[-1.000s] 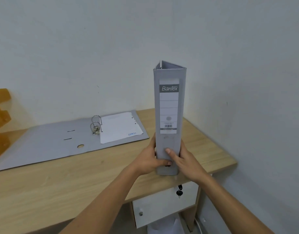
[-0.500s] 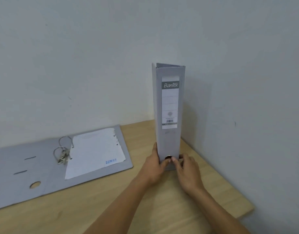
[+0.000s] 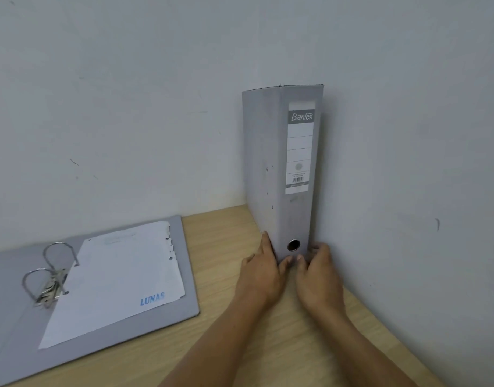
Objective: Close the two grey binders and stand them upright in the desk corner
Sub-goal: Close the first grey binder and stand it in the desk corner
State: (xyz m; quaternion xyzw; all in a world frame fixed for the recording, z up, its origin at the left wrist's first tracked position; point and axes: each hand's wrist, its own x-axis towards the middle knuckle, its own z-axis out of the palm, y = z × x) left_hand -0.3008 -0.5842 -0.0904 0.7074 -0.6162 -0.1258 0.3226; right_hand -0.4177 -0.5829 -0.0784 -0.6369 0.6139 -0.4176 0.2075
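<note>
A closed grey binder [image 3: 282,163] with a Bantex spine label stands upright in the desk corner, against both walls. My left hand [image 3: 264,270] presses flat on its left side at the base. My right hand [image 3: 317,272] cups the base of the spine from the right, thumb under the finger hole. A second grey binder [image 3: 184,275] lies open flat on the desk to the left, its metal rings [image 3: 50,272] up and a white sheet marked LUNAS [image 3: 120,277] lying on its right cover.
The light wooden desk [image 3: 226,344] meets a white back wall [image 3: 128,107] and a white right wall [image 3: 421,191]. The open binder runs off the left edge of view.
The upright binder went from held above the desk's front edge to standing deep in the corner by the walls. Both hands slid down to its base. The view moved closer.
</note>
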